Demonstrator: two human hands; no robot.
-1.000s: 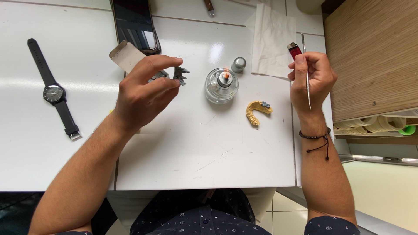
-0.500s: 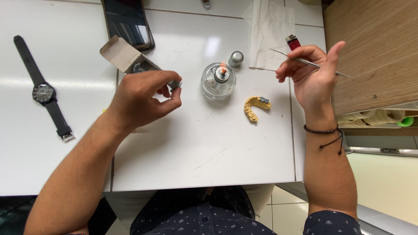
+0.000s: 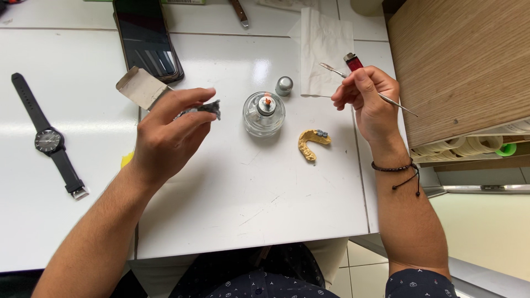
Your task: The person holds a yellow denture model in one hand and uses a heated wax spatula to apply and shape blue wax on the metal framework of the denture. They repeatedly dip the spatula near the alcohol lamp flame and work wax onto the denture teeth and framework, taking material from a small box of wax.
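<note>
The left hand [image 3: 165, 135] pinches a small, light, likely brittle grey piece [image 3: 210, 108] by its edges, while the right hand [image 3: 367, 102] grips a thin, stiff metal tool [image 3: 397, 104] mid-shaft.

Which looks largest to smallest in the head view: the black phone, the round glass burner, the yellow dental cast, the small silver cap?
1. Black phone
2. Round glass burner
3. Yellow dental cast, somewhat smaller than the burner
4. Small silver cap

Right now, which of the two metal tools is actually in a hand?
The thin spatula, pinched in the right hand. The other tool, with a brown handle, lies untouched at the table's far edge.
</note>
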